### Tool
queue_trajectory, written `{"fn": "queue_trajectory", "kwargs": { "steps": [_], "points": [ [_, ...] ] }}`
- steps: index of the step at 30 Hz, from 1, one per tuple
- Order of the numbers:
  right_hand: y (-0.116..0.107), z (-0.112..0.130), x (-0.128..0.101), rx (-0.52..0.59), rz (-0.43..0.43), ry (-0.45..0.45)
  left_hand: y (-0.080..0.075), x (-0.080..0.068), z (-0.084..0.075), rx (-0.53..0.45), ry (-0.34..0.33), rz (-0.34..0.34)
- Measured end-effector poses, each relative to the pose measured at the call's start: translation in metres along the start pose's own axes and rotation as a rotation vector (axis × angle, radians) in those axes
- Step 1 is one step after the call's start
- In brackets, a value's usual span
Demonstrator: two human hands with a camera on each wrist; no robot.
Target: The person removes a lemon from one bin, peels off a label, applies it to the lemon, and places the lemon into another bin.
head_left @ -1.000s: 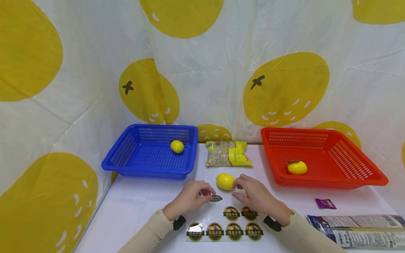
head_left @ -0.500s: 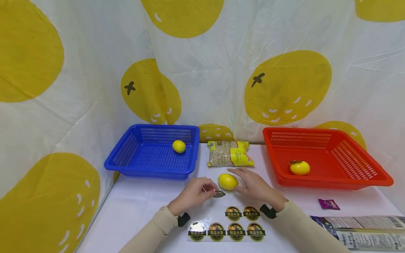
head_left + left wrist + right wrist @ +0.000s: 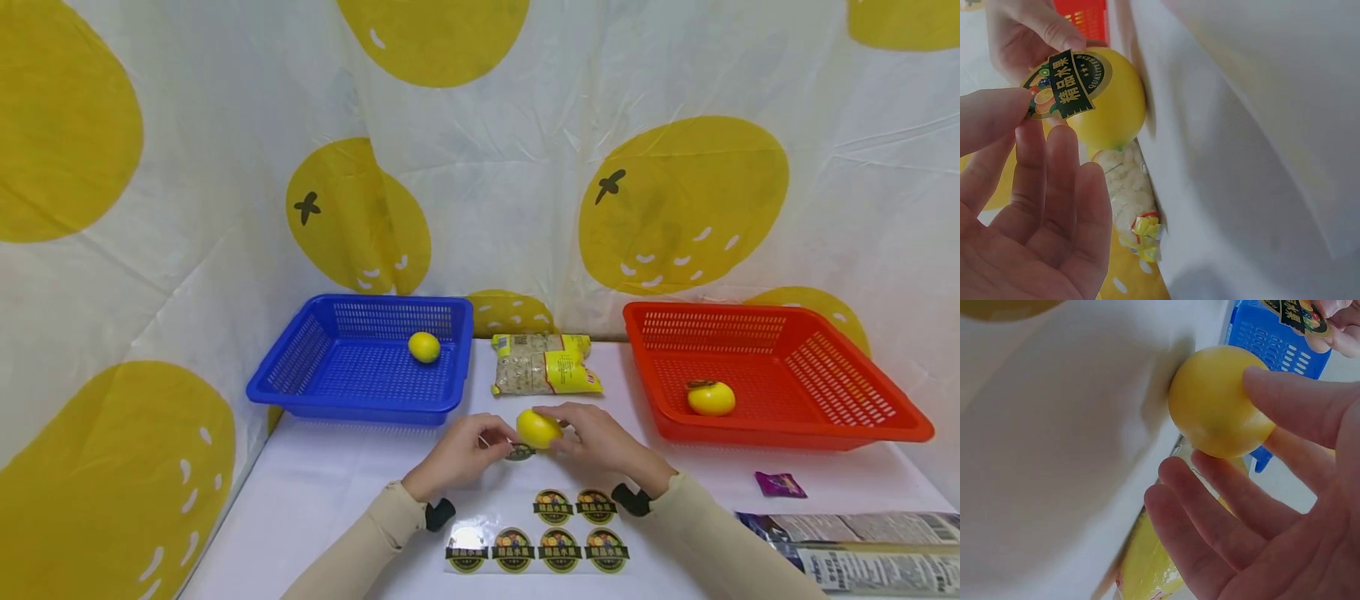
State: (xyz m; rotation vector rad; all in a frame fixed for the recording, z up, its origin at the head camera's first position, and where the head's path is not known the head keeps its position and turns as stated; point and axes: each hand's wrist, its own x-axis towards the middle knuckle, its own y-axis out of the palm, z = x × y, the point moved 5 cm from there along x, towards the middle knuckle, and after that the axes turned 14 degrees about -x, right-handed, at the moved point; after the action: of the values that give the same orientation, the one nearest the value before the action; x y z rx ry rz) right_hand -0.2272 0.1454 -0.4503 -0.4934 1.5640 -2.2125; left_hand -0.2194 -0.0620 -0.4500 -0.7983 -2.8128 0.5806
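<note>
My left hand [image 3: 465, 452] pinches a round black-and-gold fruit sticker [image 3: 1063, 86] by its edge between thumb and forefinger; the other fingers curl loosely below. A yellow lemon [image 3: 537, 428] is gripped by my right hand [image 3: 600, 437], thumb on the near side and fingers round the far side. In the left wrist view the sticker overlaps the lemon, its printed side facing that camera. Just in front of the hands lies a clear sheet [image 3: 495, 510] bearing several more of these stickers in two rows.
Back left stands a blue basket [image 3: 360, 411] with one lemon [image 3: 424, 347]. A red basket [image 3: 787, 435] at right holds another lemon [image 3: 712, 399]. Between them lies a yellow plastic bag [image 3: 540, 367]. Front right are a small purple packet [image 3: 780, 485] and long silvery packaging [image 3: 862, 554].
My right hand has come onto the lemon, taken hold of it and turned it slightly. My left hand has carried the pinched sticker up and rightward, closer to the lemon.
</note>
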Motion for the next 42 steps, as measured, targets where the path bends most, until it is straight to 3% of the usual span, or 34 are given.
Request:
{"fn": "queue_trajectory", "kwargs": {
  "steps": [5, 17, 33, 42],
  "points": [
    [0.000, 0.000, 0.000, -0.024, -0.002, 0.066, 0.000, 0.000, 0.000, 0.006, 0.004, -0.003],
    [0.004, 0.007, 0.000, -0.088, -0.066, 0.069, -0.002, -0.002, -0.004, -0.006, 0.009, -0.019],
    [0.011, 0.009, 0.007, 0.006, -0.032, 0.099, -0.005, -0.004, 0.004, -0.006, -0.022, -0.029],
    [0.012, 0.009, 0.009, -0.017, -0.045, 0.083, -0.006, 0.000, -0.004, -0.005, -0.009, -0.034]
  ]
}}
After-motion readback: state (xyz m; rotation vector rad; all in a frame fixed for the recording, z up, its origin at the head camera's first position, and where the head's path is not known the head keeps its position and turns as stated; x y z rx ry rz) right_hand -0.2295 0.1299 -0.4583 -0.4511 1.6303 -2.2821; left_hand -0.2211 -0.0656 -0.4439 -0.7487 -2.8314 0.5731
